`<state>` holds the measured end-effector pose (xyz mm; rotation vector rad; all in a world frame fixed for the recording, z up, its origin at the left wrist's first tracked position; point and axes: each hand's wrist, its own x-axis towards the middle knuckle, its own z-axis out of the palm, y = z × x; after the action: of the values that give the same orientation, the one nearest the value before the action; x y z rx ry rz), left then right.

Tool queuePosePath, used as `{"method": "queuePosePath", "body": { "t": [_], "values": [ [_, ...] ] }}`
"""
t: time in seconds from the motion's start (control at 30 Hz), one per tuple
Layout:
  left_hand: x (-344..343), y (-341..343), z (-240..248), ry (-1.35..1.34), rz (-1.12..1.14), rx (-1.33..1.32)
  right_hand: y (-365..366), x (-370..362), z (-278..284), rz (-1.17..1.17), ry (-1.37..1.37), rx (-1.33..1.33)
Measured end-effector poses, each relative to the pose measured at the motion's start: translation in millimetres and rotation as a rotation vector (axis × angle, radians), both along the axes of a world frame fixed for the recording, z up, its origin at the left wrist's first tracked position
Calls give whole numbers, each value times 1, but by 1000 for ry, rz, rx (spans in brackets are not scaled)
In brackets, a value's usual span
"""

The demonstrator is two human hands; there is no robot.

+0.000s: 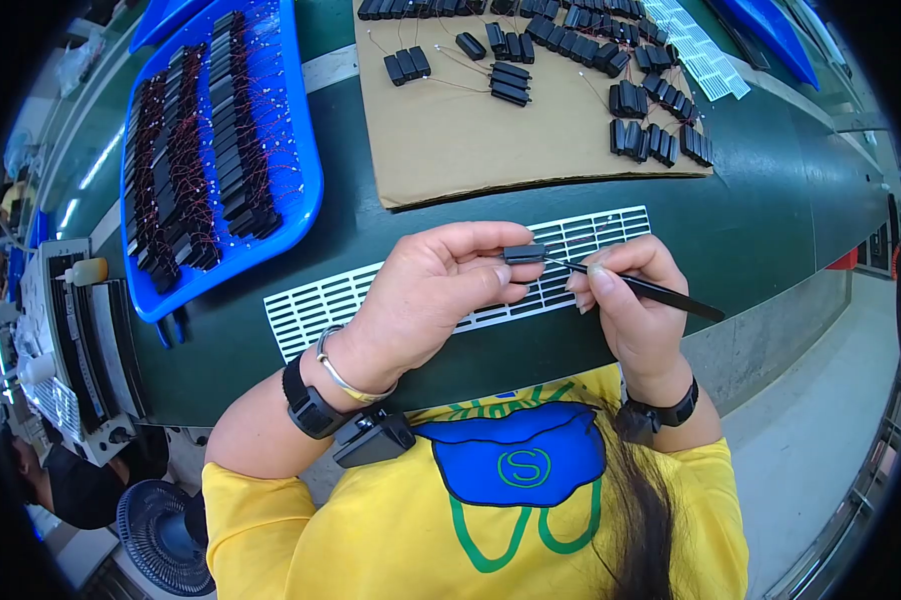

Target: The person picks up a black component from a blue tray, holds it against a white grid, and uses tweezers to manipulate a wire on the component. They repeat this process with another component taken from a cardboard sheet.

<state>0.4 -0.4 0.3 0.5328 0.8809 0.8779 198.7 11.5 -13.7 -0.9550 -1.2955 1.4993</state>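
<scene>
Landmark: white slotted panel (321, 312) on the green bench. Black block (524, 254) is held up over its right half, left hand (411, 290) fingers closed on it, thumb beneath the near side. Right hand (636, 300), above the panel's right end, has thumb and fingers clamped on a dark pointed tool (686, 303), tip aimed at the block's right end; contact too small to tell. Cardboard sheet (451, 160) with more blocks lies beyond the panel; blue tray (313, 190) of wired blocks sits beyond its left end. Risks, my guess: tip skids and scratches the block or pokes a left fingertip if pushed hard; block twists or drops onto the panel if the fingertip grip loosens.
</scene>
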Motion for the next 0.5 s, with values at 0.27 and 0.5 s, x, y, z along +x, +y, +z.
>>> {"method": "queuePosePath", "body": {
  "t": [0.27,0.5],
  "values": [
    [0,0,1,-11,4,-3,0,0,1,-6,7,-6],
    [0,0,1,-15,6,4,0,0,1,-10,29,-5]
  ]
}}
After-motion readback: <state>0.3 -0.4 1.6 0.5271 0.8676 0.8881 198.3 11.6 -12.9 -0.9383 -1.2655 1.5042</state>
